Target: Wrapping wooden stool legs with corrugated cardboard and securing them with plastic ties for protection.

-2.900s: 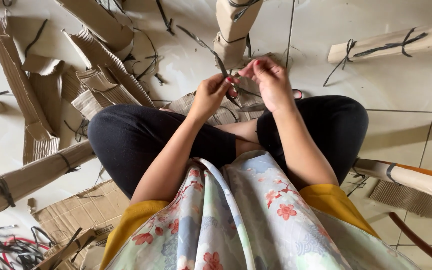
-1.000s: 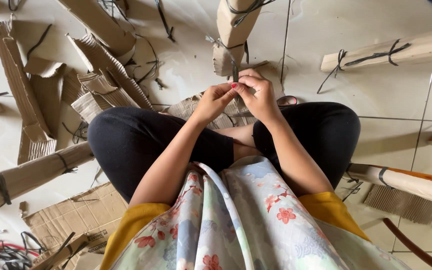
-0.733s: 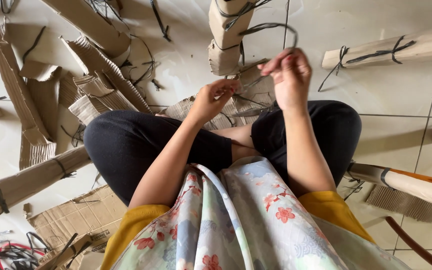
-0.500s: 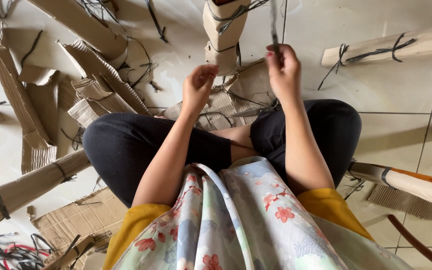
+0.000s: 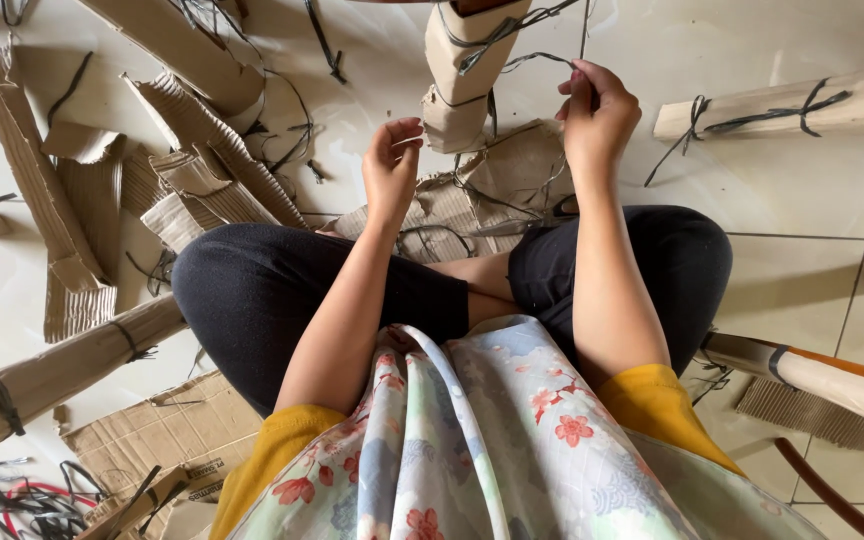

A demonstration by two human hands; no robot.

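Left hand: my left hand is raised in front of the knees, thumb and fingertips pinched on a thin pale strand I can barely make out.
Right hand: my right hand is higher, fingers clenched on the thin dark plastic strap.
Strap: it runs from my right fingers across to the cardboard-wrapped wooden leg, just ahead of both hands, where it loops around the wrapping.
Leg: it slants down from the top edge, between the two hands.
Surroundings: torn corrugated cardboard strips lie at left on the pale tiled floor; another wrapped, tied wooden bar lies at right.
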